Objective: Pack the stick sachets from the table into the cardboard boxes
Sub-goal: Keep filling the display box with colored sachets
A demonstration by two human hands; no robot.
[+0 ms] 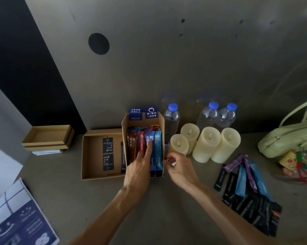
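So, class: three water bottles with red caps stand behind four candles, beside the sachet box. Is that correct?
No. The head view shows blue caps, not red. Three water bottles with blue caps stand behind four candles, beside the sachet box.

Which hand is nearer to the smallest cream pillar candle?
The right. The right hand is just in front of the candle; the left hand touches blue sachets inside the cardboard box.

Left hand (140, 167) on sachets (158, 145) in box (142, 119)
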